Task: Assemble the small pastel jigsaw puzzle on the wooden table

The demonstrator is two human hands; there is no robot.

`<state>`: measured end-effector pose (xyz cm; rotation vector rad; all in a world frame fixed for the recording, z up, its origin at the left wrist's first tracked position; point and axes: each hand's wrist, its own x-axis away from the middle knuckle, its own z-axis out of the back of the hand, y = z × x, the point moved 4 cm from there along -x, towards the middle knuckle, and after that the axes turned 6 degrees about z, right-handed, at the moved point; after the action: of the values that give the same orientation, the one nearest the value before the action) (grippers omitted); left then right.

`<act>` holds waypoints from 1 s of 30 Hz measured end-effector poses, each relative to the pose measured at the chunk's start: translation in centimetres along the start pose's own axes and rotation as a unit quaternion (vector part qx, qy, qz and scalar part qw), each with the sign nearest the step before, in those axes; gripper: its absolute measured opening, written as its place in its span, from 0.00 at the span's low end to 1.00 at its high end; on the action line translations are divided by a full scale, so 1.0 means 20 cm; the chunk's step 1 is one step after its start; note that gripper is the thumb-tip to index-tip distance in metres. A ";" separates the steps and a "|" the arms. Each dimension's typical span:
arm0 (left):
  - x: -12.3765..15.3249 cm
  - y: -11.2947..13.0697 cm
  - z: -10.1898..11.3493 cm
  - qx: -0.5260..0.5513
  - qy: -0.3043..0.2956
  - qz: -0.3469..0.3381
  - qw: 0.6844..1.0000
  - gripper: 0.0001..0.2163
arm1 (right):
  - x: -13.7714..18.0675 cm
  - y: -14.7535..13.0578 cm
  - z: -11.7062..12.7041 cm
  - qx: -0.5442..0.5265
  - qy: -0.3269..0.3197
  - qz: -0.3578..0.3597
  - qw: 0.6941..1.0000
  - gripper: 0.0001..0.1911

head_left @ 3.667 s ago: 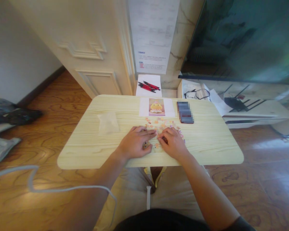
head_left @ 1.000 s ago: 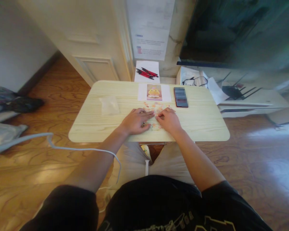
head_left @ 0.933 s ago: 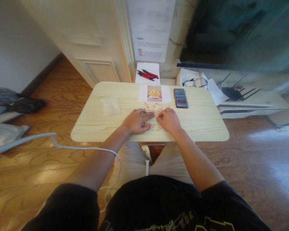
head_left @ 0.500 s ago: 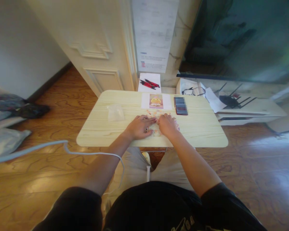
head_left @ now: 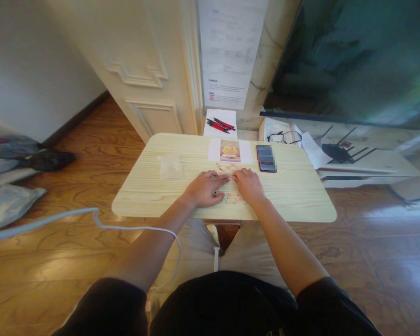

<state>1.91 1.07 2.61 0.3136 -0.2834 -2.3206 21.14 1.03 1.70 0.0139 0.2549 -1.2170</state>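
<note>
Small flat pieces [head_left: 234,198] in orange, pink and pale tones, like jigsaw pieces, lie scattered on the light wooden table [head_left: 140,186]. Over their left part rests my left hand [head_left: 207,189], palm down, fingers stretched to the right and thumb apart. My right hand [head_left: 248,184] bends its fingers down among the pieces, its fingertips close to those of my left. What these fingertips pinch, if anything, is too small and hidden to make out. Just beyond the pieces lies a printed picture [head_left: 230,150] of a yellow cartoon figure on white paper.
A clear plastic bag [head_left: 171,168] lies left on the table, a dark phone-like object [head_left: 266,158] at the back right. Red and black pens [head_left: 220,125] rest on white paper behind the table. A pale cable [head_left: 126,227] crosses before my left arm.
The view has shifted slightly, so the table sits a little lower and further right. My right hand has turned a little and moved slightly off the left fingertips, uncovering more pieces.
</note>
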 end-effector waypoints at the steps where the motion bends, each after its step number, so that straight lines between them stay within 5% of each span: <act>1: 0.00 0.00 0.00 0.000 -0.001 0.000 1.000 0.29 | 0.00 0.01 0.00 -0.006 0.002 -0.007 1.000 0.11; 18: 0.02 -0.02 -0.02 0.016 -0.001 -0.028 0.999 0.31 | 0.15 0.11 0.06 -0.085 0.099 -0.092 0.987 0.16; 24: 0.02 -0.02 0.01 0.018 0.056 0.010 0.998 0.26 | 0.16 -0.08 0.08 -0.101 0.080 0.056 0.990 0.19; 30: 0.01 -0.01 0.01 0.011 0.037 0.018 0.999 0.24 | 0.18 -0.13 0.07 -0.097 0.070 0.055 0.991 0.15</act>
<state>1.55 1.02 2.74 0.4007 -0.2764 -2.2669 20.11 -3.43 2.61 -0.0546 0.4895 -1.0791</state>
